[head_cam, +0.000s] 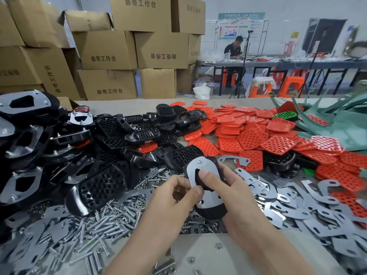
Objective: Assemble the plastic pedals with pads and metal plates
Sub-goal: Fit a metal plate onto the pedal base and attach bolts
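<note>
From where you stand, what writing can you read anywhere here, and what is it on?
"曲奇工作台": printed on the stacked cardboard boxes.
"曲奇工作台": the same text, upside down on the middle box.
Far wall posters: too small to read.
Yellow sign: blurred, unreadable.

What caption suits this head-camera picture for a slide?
Left hand and right hand hold a black pedal topped with metal plates amid bolts and red pads.
</note>
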`<move>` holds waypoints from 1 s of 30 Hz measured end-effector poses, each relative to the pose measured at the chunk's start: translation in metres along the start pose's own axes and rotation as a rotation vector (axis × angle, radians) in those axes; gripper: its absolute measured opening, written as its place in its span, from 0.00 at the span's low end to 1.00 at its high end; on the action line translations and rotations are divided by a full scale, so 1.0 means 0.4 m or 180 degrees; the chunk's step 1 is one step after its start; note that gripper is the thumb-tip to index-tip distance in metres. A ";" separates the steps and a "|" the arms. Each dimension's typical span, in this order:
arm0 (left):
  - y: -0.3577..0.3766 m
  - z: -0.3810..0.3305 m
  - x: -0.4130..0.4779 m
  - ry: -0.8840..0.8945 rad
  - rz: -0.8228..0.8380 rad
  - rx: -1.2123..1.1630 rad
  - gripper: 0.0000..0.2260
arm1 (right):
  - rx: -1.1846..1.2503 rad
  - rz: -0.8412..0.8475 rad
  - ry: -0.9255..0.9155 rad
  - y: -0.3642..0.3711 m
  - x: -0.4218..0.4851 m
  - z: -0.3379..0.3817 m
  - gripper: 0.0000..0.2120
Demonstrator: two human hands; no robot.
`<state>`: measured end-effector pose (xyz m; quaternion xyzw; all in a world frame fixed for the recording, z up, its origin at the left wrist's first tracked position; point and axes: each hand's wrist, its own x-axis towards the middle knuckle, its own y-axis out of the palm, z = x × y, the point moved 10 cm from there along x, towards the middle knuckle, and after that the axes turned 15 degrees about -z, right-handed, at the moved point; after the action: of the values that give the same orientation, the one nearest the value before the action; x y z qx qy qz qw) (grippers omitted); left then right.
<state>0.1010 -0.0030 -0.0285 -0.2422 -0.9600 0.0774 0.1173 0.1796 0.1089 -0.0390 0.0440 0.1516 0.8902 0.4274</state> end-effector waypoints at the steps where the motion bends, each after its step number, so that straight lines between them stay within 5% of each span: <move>1: -0.002 -0.004 0.000 0.0067 -0.0045 0.0080 0.06 | -0.0032 -0.0012 -0.0044 -0.001 0.000 0.001 0.13; 8: -0.060 -0.071 -0.004 0.0645 -0.0332 0.0627 0.11 | 0.0278 -0.0378 0.0119 -0.030 0.016 -0.013 0.10; 11: -0.136 -0.066 0.033 0.0594 -0.0607 0.0867 0.05 | 0.0693 -0.0462 0.0395 -0.042 0.025 -0.021 0.15; 22: -0.033 0.006 0.091 0.0926 0.0702 0.3335 0.09 | 0.0909 -0.0246 0.0512 -0.031 0.019 -0.020 0.29; 30: -0.005 0.001 0.096 0.1194 0.0349 0.3698 0.09 | 0.0938 -0.0332 0.0449 -0.046 0.025 -0.022 0.29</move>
<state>0.0671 0.0140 -0.0211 -0.1971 -0.7100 0.5502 0.3930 0.1854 0.1255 -0.0535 0.0357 0.3122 0.8358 0.4502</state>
